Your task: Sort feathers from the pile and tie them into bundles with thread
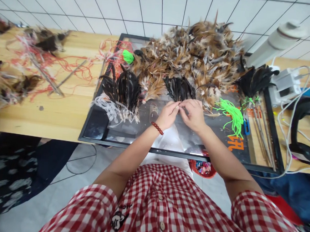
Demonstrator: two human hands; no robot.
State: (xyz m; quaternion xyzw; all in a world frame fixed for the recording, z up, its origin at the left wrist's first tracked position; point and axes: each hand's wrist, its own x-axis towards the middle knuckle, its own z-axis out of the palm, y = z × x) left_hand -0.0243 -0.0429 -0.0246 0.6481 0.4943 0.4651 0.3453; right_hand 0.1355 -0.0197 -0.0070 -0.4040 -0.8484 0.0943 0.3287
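Black feathers (180,89) | left hand (169,114) + right hand (193,114) grip: pinching base | room before tray edge (168,153)

A large orange Chinese character (234,143), apparently 讯, stands on the dark surface of the black-framed tray (178,154); further orange marks (255,113) above it are partly covered and unreadable. Small dark lettering (126,207) beside a printed figure (118,219) on the checked shirt (190,211) is too blurred to read.
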